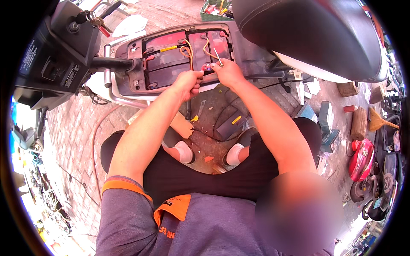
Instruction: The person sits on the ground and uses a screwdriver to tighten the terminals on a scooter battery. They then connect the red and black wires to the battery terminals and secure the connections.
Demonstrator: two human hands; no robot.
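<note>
Batteries in red and dark casings sit just beyond your hands, packed in an open scooter compartment. Left hand: at the near edge of the compartment, fingers curled, thumb and forefinger brought together beside a small red-and-purple piece; can't tell whether they grip it. Right hand: just beside the left, a narrow gap between the two; thumb and fingers closed on a thin metal tool, its shaft pointing away from you. The small piece lies between your fingertips, over the batteries.

One yellow wire loops just beyond your left hand and runs down toward it; a second yellow wire bends toward your right hand. Scooter seat, black, beyond and to the right of your right hand. Keys hang at the steering column, well off to the left of your left hand and farther out. Below your hands, between your feet, a dark box with a yellow strip rests on the ground.
</note>
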